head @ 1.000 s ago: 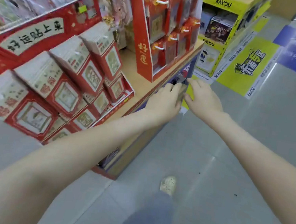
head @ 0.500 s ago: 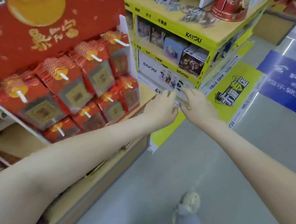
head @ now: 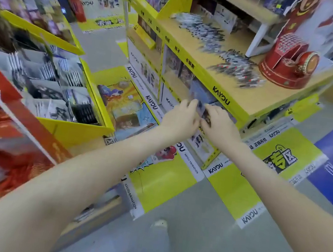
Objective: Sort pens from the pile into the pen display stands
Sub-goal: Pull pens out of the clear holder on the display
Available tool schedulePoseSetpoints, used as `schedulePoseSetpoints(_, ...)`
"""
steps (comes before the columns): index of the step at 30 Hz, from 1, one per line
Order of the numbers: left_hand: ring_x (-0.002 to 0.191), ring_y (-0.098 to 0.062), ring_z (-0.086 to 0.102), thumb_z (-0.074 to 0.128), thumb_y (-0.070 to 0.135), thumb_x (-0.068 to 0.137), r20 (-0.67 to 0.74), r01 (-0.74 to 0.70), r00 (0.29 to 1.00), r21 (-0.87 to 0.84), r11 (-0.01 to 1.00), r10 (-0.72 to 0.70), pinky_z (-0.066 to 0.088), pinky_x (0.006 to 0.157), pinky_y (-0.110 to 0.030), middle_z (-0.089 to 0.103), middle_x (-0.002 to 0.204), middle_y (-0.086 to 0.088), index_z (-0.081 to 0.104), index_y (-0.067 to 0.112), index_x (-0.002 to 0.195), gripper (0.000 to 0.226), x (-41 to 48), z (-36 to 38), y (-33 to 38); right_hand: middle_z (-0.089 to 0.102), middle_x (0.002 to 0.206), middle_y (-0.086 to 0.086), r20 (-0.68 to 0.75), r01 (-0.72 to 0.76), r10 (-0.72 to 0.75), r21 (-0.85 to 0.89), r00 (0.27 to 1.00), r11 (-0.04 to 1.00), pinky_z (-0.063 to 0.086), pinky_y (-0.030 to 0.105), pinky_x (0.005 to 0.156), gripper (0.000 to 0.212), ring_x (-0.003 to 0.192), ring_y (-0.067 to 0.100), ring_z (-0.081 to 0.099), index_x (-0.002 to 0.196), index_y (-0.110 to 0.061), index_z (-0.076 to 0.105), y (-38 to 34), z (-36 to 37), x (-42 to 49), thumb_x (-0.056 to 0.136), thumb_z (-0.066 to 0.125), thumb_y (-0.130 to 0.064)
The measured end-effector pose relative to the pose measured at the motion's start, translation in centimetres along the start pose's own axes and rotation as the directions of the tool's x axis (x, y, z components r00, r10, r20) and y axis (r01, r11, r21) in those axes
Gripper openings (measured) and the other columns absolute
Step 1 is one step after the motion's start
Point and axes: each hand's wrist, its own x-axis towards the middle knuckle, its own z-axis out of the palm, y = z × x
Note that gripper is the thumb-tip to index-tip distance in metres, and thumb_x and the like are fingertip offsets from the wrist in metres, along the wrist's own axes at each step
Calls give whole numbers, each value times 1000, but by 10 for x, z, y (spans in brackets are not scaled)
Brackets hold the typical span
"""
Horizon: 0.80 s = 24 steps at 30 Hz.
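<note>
Although the fingers (head: 190,106) of the left hand (head: 180,118) and the curled fingertips (head: 211,111) of the right hand (head: 220,126) meet tip to tip, blur keeps me from telling whether either grips anything. A small dark patch sits where they touch, but it could just as well be packaging on the shelf behind. Both thumbs are hidden. The hands hang in front of the lower boxes of the yellow KAYOU unit (head: 221,95), below its wooden top (head: 260,97) and not touching it.

Up on that top lies the pile of pens (head: 234,70), loose and fanned out, with a second scatter (head: 199,29) further back. Just beside the pile, on its right, stands the red pen display stand (head: 287,64).

My worry is the reach. Coming up from below, a wrist or forearm could catch the near fringe of the pile and sweep pens off the edge to the floor. Grabbing a bunch at once could also mix the red-marked pens with the plainer ones, or nudge the light cardboard stand.

Its slots are too smeared to tell full from empty, individual pens cannot be separated, and both forearms run out of the bottom of the view.
</note>
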Motion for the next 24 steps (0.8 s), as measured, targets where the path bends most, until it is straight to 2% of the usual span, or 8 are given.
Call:
schedulePoseSetpoints(3, 116, -34, 48, 42, 27, 100, 14, -1, 1000, 30, 1000, 0, 46, 85, -41, 42, 136, -18, 25, 8, 147, 54, 74, 13, -5, 42, 142, 8, 26, -36, 36, 18, 999, 999, 41, 40, 95, 48, 129, 25, 37, 143, -12, 34, 40, 5, 64, 98, 44, -28)
schedulePoseSetpoints(6, 109, -33, 52, 42, 27, 99, 55, -4, 998, 50, 999, 1, 47, 77, -39, 43, 133, -17, 25, 8, 148, 55, 147, 21, -10, 44, 139, 8, 42, -86, 85, 38, 996, 996, 43, 39, 91, 48, 126, 26, 43, 142, -11, 36, 79, 8, 122, 98, 44, -29)
schedulePoseSetpoints(9, 105, -30, 53, 40, 27, 100, 111, -10, 994, 72, 997, 2, 50, 76, -39, 42, 135, -17, 25, 7, 148, 54, 216, 25, -13, 42, 142, 7, 76, -150, 147, 35, 986, 988, 44, 40, 90, 48, 126, 26, 43, 143, -13, 34, 116, 10, 176, 100, 41, -31)
schedulePoseSetpoints(15, 106, -31, 51, 39, 29, 101, 230, -19, 973, 93, 995, -3, 51, 81, -43, 40, 136, -17, 25, 9, 147, 52, 337, 43, -24, 37, 147, 6, 126, -404, 387, 162, 913, 900, 40, 36, 93, 51, 134, 23, 34, 146, -15, 29, 207, 22, 258, 100, 42, -33)
schedulePoseSetpoints(18, 113, -34, 49, 40, 30, 101, 261, -5, 965, 119, 993, -26, 50, 85, -46, 39, 139, -17, 25, 11, 148, 52, 400, 62, -33, 43, 138, 10, 120, -555, 546, 301, 829, 776, 38, 37, 89, 53, 126, 27, 40, 144, -14, 29, 259, 31, 294, 97, 46, -34)
schedulePoseSetpoints(20, 115, -35, 48, 41, 32, 101, 286, 13, 957, 139, 990, -53, 50, 85, -46, 38, 140, -17, 27, 12, 147, 52, 441, 74, -33, 39, 140, 11, 139, -664, 669, 376, 730, 646, 40, 37, 88, 61, 126, 31, 41, 147, -12, 23, 290, 31, 314, 97, 49, -35)
schedulePoseSetpoints(24, 114, -36, 48, 40, 38, 101, 346, -41, 938, 173, 984, -22, 46, 80, -40, 41, 137, -19, 27, 13, 147, 54, 512, 100, -34, 42, 135, 18, 146, -817, 839, 363, 525, 448, 39, 41, 91, 60, 122, 35, 40, 128, -2, 40, 338, 38, 336, 89, 53, -46)
